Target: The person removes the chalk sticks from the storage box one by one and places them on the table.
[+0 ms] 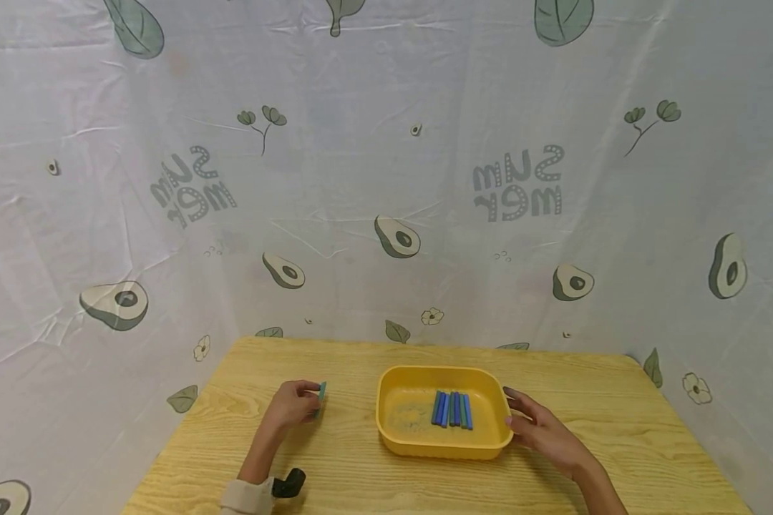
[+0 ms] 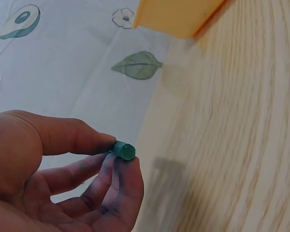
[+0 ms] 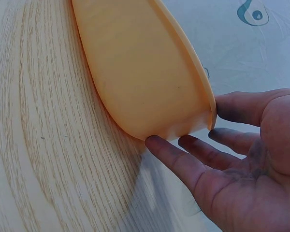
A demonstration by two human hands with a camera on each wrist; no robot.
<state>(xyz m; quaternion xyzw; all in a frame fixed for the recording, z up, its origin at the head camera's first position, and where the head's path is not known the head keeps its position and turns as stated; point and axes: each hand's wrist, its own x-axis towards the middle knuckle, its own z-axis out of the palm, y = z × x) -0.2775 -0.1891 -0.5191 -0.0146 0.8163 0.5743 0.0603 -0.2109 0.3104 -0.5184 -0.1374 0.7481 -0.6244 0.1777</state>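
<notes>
My left hand pinches a green chalk stick between thumb and fingertips, above the table left of the tray. Its other fingers curl underneath and are smudged dark. The stick points toward the camera in the left wrist view, its round end showing. My right hand holds the right end of a yellow plastic tray, thumb at the rim and fingertips against the outer wall. Several blue and green chalk sticks lie side by side in the tray, right of its middle. Dusty marks show on the tray floor to their left.
The tray stands on a wood-grain table. A pale curtain printed with avocados and leaves hangs behind the table and along its sides. A black strap piece sits at my left cuff.
</notes>
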